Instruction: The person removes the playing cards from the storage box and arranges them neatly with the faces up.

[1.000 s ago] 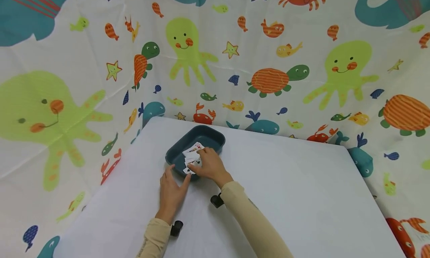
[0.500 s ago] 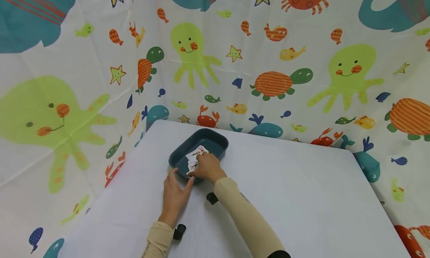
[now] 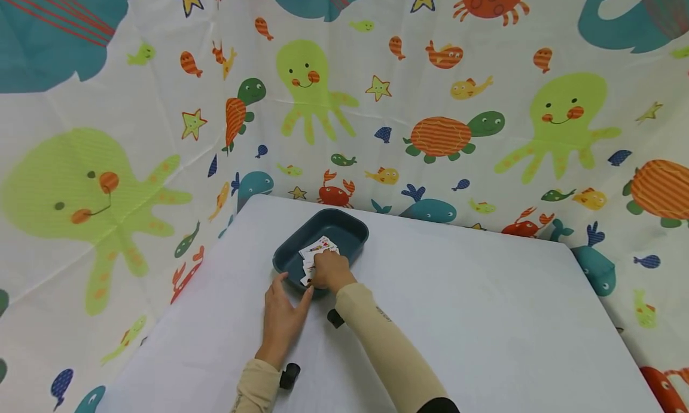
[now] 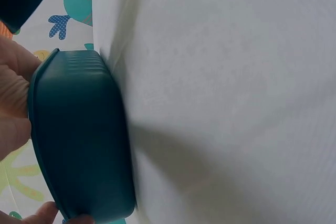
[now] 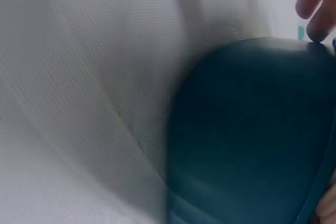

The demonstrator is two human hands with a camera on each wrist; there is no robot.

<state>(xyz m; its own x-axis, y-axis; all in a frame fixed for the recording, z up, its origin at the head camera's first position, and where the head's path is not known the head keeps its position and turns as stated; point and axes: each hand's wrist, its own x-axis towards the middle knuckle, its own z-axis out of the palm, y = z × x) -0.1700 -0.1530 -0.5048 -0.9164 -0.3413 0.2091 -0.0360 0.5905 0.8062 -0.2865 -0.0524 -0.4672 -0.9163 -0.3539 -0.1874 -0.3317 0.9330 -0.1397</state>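
A dark teal rectangular tray (image 3: 348,232) with playing cards (image 3: 311,253) spread over its floor stands at the table's far left. My right hand (image 3: 331,272) reaches into it, fingers curled down over the near cards, which it partly hides. Those fingertips are out of sight below the hand. At the tray's near-left corner my left hand (image 3: 281,322) has thumb and fingers spread apart, fingertips against the rim and outer side. In the right wrist view the left fingers (image 5: 321,27) touch the teal wall (image 5: 252,135). The left wrist view catches the right hand (image 4: 14,98) over the rim.
The white-covered table (image 3: 463,311) extends to the right of the tray. Close behind its far edge hangs a curtain (image 3: 398,156) printed with sea animals, which continues along the left side. A dark wrist camera (image 3: 289,377) sits under the left wrist.
My right hand has closed down from spread fingers to curled ones over the cards. The left hand keeps its place at the tray; the head view has shifted slightly.
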